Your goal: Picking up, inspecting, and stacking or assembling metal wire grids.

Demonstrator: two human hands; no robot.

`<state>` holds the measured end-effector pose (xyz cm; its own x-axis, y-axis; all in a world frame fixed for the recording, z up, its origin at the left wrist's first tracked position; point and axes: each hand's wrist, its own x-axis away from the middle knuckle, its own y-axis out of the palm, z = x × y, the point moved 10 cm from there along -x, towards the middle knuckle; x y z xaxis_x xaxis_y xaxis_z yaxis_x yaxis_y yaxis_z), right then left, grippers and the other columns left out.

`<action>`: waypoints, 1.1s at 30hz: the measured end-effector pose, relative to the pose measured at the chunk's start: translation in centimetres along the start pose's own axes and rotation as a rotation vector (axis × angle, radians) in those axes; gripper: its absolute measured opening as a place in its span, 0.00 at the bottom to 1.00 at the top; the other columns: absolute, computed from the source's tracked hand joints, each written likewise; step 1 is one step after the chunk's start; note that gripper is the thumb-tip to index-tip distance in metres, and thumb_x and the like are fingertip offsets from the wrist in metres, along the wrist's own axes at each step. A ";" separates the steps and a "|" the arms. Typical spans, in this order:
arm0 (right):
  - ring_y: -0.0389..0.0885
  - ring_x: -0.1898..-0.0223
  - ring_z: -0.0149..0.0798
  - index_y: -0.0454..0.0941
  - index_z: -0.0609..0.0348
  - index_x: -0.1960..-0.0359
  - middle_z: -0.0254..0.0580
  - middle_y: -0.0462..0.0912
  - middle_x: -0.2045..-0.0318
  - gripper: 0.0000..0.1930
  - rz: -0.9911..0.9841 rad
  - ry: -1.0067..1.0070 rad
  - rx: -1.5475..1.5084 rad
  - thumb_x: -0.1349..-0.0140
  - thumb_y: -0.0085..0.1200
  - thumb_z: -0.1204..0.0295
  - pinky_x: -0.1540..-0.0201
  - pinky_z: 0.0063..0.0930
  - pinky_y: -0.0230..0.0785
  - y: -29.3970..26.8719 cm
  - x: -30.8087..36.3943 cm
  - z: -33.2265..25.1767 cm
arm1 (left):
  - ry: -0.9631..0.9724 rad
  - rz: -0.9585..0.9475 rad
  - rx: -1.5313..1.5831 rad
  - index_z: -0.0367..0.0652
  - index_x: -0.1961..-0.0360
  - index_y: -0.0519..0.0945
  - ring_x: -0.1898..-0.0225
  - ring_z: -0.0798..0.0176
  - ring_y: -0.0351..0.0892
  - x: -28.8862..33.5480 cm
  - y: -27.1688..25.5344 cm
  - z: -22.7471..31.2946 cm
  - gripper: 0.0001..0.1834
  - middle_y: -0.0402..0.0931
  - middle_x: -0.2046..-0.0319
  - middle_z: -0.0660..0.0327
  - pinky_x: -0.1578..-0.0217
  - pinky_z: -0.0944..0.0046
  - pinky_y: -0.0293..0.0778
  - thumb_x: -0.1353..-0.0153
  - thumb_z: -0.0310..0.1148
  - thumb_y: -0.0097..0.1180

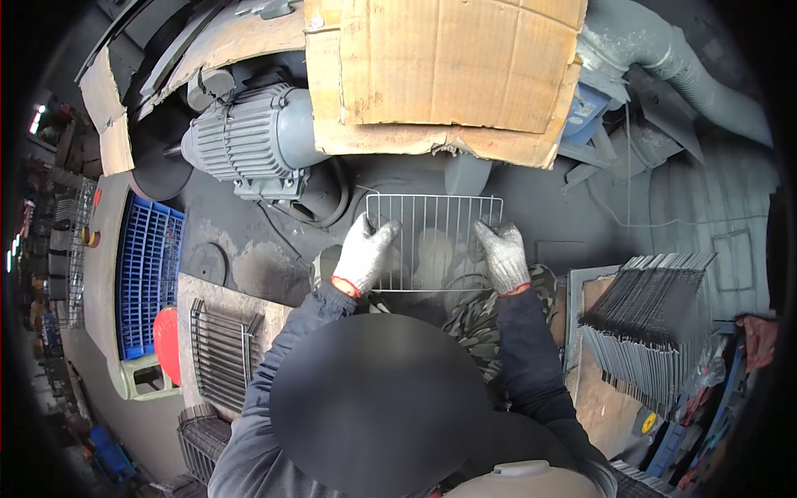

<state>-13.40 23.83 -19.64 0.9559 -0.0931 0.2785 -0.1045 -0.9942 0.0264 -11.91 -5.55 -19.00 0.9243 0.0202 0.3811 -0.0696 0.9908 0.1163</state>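
Observation:
Between my two gloved hands I hold a rectangular wire rack [432, 241] made of thin parallel metal bars in a frame. My left hand [365, 251], in a white knit glove with a red cuff, is closed on the rack's left side. On the opposite side my right hand [503, 254], gloved the same way, grips the frame with the thumb over the bars. The rack is held over my lap, with camouflage trousers showing through and below it. Fingers behind the rack are partly hidden.
A grey electric motor [249, 137] stands ahead at left, beside a cardboard sheet [448, 66]. Many stacked wire racks [647, 324] lie on a board at my right. More racks [222, 353] rest at left, near a blue plastic crate [149, 274]. A duct [689, 70] curves at far right.

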 end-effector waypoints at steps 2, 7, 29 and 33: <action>0.81 0.64 0.28 0.84 0.63 0.48 0.32 0.86 0.62 0.12 0.020 -0.063 0.009 0.29 0.66 0.72 0.59 0.27 0.76 -2.4 1.4 -1.6 | 0.049 -0.021 -0.018 0.38 0.50 0.78 0.73 0.66 0.81 0.9 1.9 0.3 0.13 0.81 0.67 0.60 0.71 0.63 0.79 0.27 0.34 0.66; 0.82 0.61 0.27 0.82 0.62 0.46 0.33 0.86 0.58 0.11 0.114 -0.081 -0.033 0.28 0.61 0.78 0.56 0.27 0.78 -7.0 9.3 -7.7 | 0.174 -0.199 0.123 0.36 0.44 0.79 0.57 0.70 0.81 6.0 7.4 1.9 0.14 0.83 0.57 0.62 0.56 0.66 0.80 0.26 0.28 0.63; 0.86 0.49 0.54 0.87 0.54 0.46 0.46 0.88 0.49 0.24 1.232 -0.747 1.921 0.45 0.63 0.86 0.42 0.45 0.78 -26.6 33.9 -27.2 | 0.067 -0.278 0.094 0.40 0.48 0.80 0.61 0.68 0.82 11.7 10.6 -3.7 0.09 0.82 0.59 0.63 0.54 0.65 0.79 0.24 0.31 0.61; 0.86 0.50 0.53 0.87 0.54 0.46 0.47 0.88 0.50 0.23 1.183 -0.693 1.895 0.44 0.62 0.85 0.45 0.44 0.78 -28.6 32.7 -25.1 | 0.042 -0.260 0.107 0.40 0.47 0.80 0.61 0.68 0.82 11.9 10.4 -4.8 0.09 0.82 0.58 0.64 0.55 0.65 0.79 0.24 0.31 0.61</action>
<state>13.91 50.62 12.83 0.6527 -0.0454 -0.7563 -0.5894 0.5968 -0.5445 0.15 5.64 -17.70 0.9310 -0.2246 0.2877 0.1344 0.9438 0.3018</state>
